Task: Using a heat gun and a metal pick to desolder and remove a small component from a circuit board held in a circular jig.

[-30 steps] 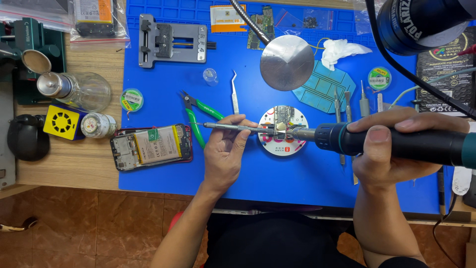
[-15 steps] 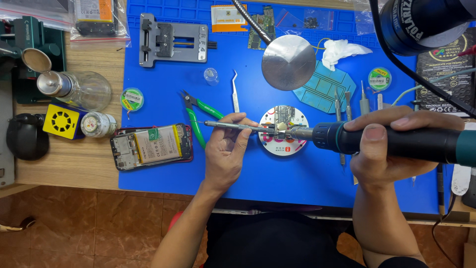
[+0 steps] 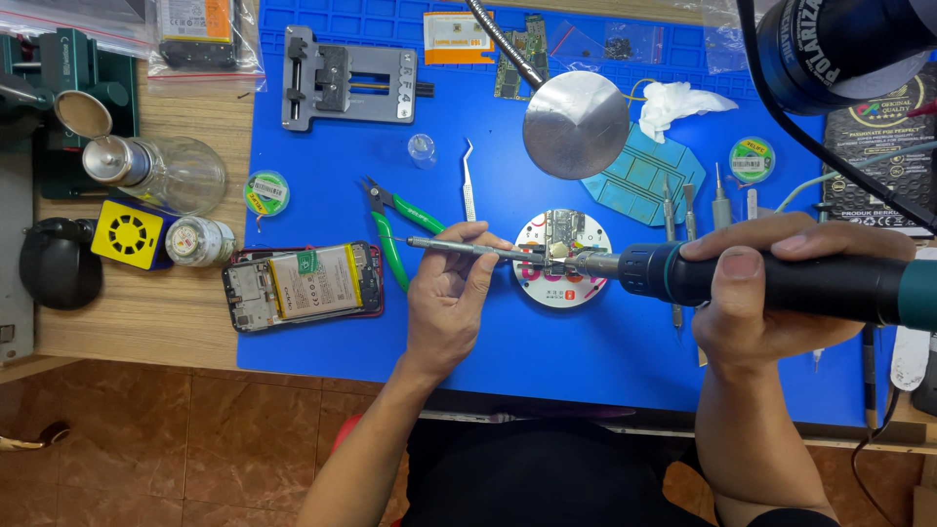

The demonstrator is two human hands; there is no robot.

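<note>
My left hand (image 3: 451,299) grips metal tweezers (image 3: 459,248) whose tips reach a small circuit board (image 3: 563,230) clamped on a round white holder (image 3: 558,278). In my right hand (image 3: 771,293) is a black hot-air handle (image 3: 771,280) with a teal end. Its nozzle points left at the same board, close to the tweezer tips. Both tools meet over the holder on the blue work mat (image 3: 322,322).
An opened phone (image 3: 301,284) lies left of my left hand, green-handled cutters (image 3: 395,226) beside it. Spare tweezers (image 3: 468,181), a metal clamp fixture (image 3: 346,78), a round metal disc on a gooseneck (image 3: 576,124), solder reels, a glass bottle (image 3: 166,171) and tools lie around.
</note>
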